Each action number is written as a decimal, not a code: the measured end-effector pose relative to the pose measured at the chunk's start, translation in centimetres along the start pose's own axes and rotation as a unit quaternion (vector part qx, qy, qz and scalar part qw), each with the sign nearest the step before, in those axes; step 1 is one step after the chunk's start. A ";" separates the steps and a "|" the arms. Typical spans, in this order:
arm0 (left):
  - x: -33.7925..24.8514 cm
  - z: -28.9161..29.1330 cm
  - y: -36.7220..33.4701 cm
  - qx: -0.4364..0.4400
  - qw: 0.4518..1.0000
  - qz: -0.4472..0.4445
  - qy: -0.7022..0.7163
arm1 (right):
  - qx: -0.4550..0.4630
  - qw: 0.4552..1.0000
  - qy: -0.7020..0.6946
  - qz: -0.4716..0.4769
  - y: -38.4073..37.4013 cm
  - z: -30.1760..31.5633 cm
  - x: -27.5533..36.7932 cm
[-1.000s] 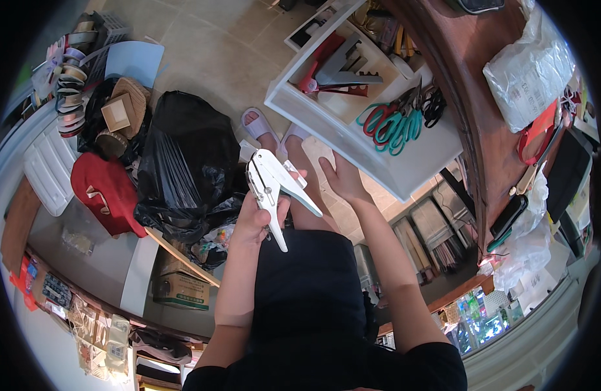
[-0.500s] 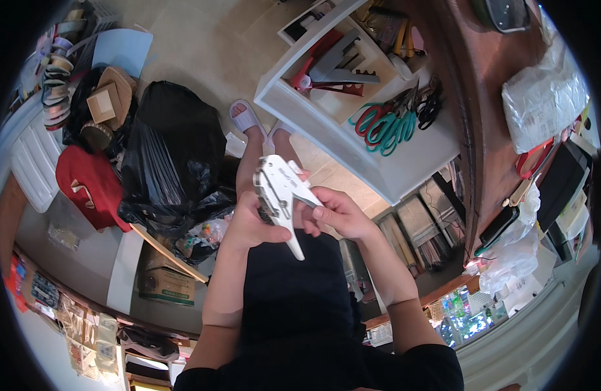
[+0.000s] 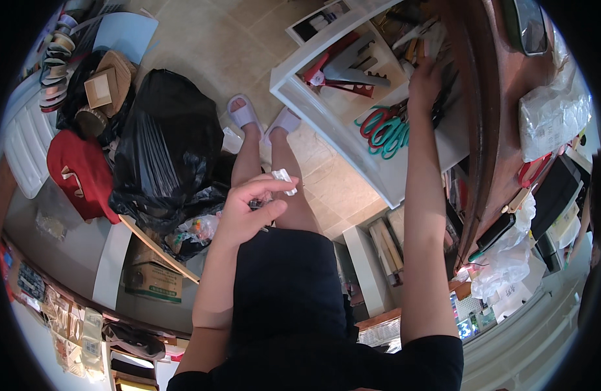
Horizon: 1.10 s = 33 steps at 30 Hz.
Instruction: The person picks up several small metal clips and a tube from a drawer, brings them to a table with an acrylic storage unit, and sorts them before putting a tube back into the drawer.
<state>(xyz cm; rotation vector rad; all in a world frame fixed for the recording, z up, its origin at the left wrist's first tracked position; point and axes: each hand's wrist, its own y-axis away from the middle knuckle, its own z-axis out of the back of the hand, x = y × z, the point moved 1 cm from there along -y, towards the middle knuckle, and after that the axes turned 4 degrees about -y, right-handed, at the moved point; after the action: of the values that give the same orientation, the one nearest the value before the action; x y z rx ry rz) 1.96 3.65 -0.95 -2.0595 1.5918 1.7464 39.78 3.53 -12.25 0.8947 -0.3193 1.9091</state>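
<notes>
Left of the white drawer (image 3: 333, 133), your left hand (image 3: 256, 207) holds a small white piece (image 3: 285, 180) at its fingertips; the white plier-like tool has left it. A printed cardboard box (image 3: 156, 284) sits farther left. Your right hand (image 3: 425, 86) now reaches inside the drawer, beside teal-handled scissors (image 3: 393, 137), grip unclear. Tiled floor (image 3: 215, 45) extends left.

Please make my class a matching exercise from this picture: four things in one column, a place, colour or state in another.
Things
1. Left hand
2. Right hand
3. Slippers
4. Scissor handles

Descriptions
A. Pale lilac
B. Holding a small white piece
C. Teal and red
D. Reaching into the white drawer

Pairs: 1-B, 2-D, 3-A, 4-C
</notes>
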 end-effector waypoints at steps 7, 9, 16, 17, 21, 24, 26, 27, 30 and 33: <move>0.0 0.2 1.4 -0.022 0.999 0.040 0.020 | 0.045 0.998 -0.023 0.049 4.1 0.5 2.8; -0.4 0.0 1.5 -0.036 0.998 0.031 0.029 | 0.067 0.996 -0.041 0.034 10.6 2.3 3.7; 0.8 1.8 1.5 -0.181 0.970 -0.036 0.157 | 0.435 0.846 0.112 0.288 27.1 2.4 1.4; 1.0 2.1 1.6 -0.170 0.972 -0.040 0.157 | 0.432 0.838 0.147 0.299 27.0 1.4 0.4; 1.8 1.6 1.2 -0.152 0.970 -0.024 0.189 | 0.434 0.851 0.165 0.244 23.5 -2.9 -3.0; 2.5 0.9 1.5 -0.164 0.963 -0.002 0.216 | 0.434 0.851 0.187 0.227 20.7 -4.5 -2.1; 3.2 0.6 1.8 -0.163 0.961 0.005 0.223 | 0.452 0.832 0.192 0.258 19.1 -4.3 -1.2; 3.4 0.6 1.8 -0.164 0.962 0.006 0.219 | 0.455 0.842 0.175 0.232 19.0 -4.2 -3.0; 3.9 0.9 1.8 -0.178 0.962 -0.005 0.205 | 0.450 0.851 0.119 0.243 18.7 -4.1 -3.9; 4.6 1.6 2.8 -0.190 0.959 -0.002 0.210 | 0.483 0.842 0.103 0.217 18.3 -3.7 -3.3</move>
<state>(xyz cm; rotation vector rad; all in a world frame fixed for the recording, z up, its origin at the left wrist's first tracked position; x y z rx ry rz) -1.67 0.20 -3.36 -2.7676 1.4077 1.8204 23.34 -5.73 -14.39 1.3020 0.7175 2.6000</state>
